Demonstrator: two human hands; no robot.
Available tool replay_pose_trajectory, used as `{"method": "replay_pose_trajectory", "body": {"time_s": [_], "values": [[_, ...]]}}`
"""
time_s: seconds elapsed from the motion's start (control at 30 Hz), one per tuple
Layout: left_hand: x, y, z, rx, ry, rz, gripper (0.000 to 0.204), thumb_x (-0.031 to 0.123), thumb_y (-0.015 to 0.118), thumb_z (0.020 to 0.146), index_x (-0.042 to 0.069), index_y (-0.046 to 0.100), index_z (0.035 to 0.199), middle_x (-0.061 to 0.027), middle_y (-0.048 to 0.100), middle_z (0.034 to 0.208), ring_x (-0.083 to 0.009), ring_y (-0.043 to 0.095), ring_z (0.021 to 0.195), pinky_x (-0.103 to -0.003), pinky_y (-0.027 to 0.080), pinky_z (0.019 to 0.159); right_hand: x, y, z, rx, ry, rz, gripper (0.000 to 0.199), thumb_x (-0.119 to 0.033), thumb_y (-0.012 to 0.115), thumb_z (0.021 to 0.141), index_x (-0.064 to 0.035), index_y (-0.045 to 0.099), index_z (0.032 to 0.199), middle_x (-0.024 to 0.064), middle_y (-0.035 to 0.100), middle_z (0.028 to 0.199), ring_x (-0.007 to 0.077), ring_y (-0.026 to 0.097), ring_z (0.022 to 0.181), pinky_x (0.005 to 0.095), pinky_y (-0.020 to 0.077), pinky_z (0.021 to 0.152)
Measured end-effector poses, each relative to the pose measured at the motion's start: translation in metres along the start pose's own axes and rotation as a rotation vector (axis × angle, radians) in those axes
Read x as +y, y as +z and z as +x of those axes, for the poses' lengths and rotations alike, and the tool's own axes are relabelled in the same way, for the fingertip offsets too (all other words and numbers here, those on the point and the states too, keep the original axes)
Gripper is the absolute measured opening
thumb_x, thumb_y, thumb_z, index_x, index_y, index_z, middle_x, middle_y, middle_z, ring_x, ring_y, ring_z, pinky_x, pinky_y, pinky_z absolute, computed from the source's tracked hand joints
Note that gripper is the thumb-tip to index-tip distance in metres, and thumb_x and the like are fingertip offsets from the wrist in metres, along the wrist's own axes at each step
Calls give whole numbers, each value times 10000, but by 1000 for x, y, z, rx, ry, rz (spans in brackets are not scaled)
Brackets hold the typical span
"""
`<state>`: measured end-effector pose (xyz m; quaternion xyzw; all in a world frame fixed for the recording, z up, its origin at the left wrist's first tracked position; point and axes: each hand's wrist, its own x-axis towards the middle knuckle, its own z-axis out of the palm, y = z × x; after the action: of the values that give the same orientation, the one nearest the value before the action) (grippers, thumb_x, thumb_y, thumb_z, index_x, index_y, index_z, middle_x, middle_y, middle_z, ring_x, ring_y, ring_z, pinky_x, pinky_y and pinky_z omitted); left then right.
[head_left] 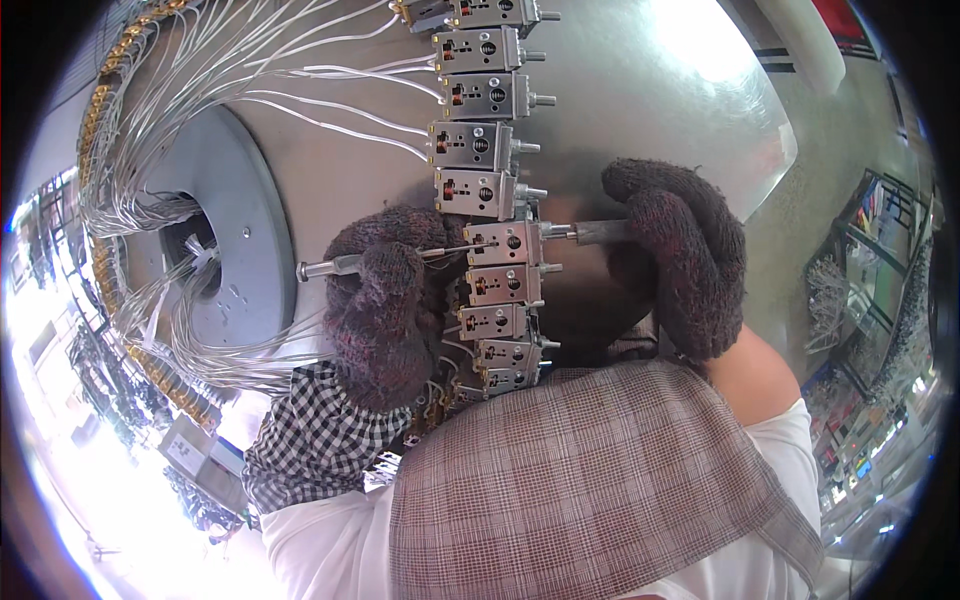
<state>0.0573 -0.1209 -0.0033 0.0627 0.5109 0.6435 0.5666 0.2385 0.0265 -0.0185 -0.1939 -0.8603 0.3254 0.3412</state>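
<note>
A column of small metal switch boxes with threaded shafts runs down the middle of a shiny metal surface. My left hand [380, 310], in a dark knitted glove, is closed around a slim silver screwdriver-like tool [330, 267]. Its thin tip reaches the face of one metal box [497, 243]. On the other side, my right hand [692, 250], gloved alike, grips a grey cylindrical tool [600, 232]. That tool's end lines up with the shaft of the same box and seems to meet it. The right fingertips are curled and partly hidden.
White wires [340, 125] lead left from the boxes to a grey round disc [265, 210] with a dark central hole. Brass-coloured terminals [100, 110] follow the curved left rim. Shelving with goods [860, 260] stands beyond the right edge.
</note>
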Motion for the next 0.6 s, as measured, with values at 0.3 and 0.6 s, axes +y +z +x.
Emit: {"method": "replay_pose_trajectory", "body": {"time_s": [0.3,0.6], "values": [[13,14,3,-83,-142,-136,473,450,472,879,31,485,1098,-188,559,1043,-323,600,878,-455,541,692,-34,-16,14,14,1094,779,273,-191,530,896,-25,556,1112,72,609,878,114,580,648,233,477,537],[19,16,1,-14,-361,-287,507,475,487,864,42,467,1127,-202,555,1046,-326,605,867,-443,551,664,-18,-18,0,-109,767,703,321,-134,513,893,-50,487,1202,112,598,958,129,597,729,233,495,576]]}}
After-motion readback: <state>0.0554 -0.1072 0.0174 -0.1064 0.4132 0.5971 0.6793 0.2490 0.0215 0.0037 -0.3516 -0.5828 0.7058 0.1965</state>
